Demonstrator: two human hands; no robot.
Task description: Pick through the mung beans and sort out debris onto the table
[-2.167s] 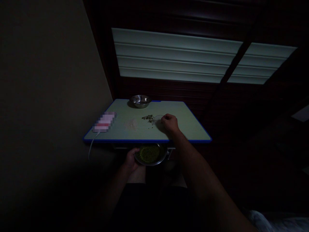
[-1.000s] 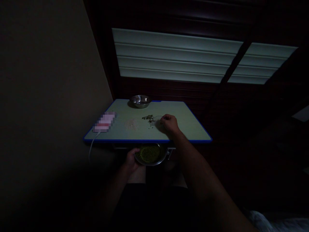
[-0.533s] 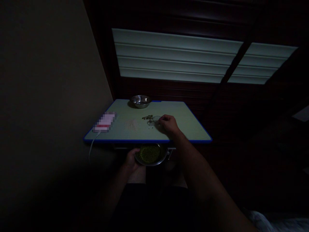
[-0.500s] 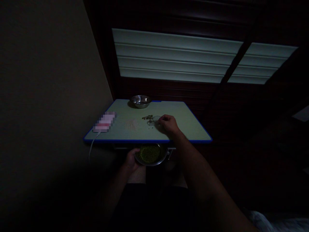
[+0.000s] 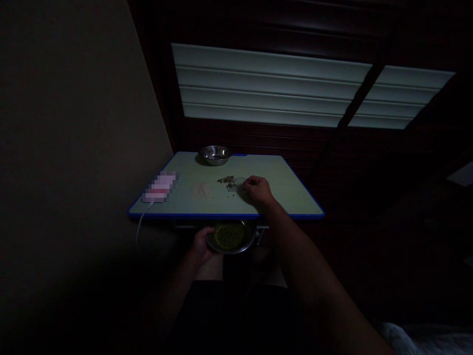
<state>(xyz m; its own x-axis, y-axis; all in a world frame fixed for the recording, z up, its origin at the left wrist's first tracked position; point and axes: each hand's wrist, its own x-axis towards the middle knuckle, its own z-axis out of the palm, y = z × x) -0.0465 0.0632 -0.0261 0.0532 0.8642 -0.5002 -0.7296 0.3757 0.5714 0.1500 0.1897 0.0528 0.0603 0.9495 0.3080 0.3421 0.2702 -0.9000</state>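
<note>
My left hand point(image 5: 202, 245) grips the left rim of a metal bowl point(image 5: 244, 248), held below the table's front edge. Small green grains point(image 5: 229, 234), like mung beans, lie in it. Over the table, my right hand point(image 5: 257, 188) is closed in a pinch at the edge of a clear, thin piece point(image 5: 238, 183), whose exact kind is too dim to make out. Just left of that piece is a small heap of dark brownish bits point(image 5: 226, 179), with a few strays nearer the front. Farther left, pale fine grains point(image 5: 201, 191) are spread on the tabletop.
A second metal bowl point(image 5: 215, 156) stands at the table's back edge. On the left lies a blurred-out pink phone-like object point(image 5: 160, 187) with a white cable point(image 5: 139, 224) hanging off the front. The pale table point(image 5: 288, 197) has a blue rim; a wall point(image 5: 92, 98) rises at left.
The clear piece at my right fingertips has shifted slightly, its near edge showing less. My left hand and the bowl of green grains have stayed in place.
</note>
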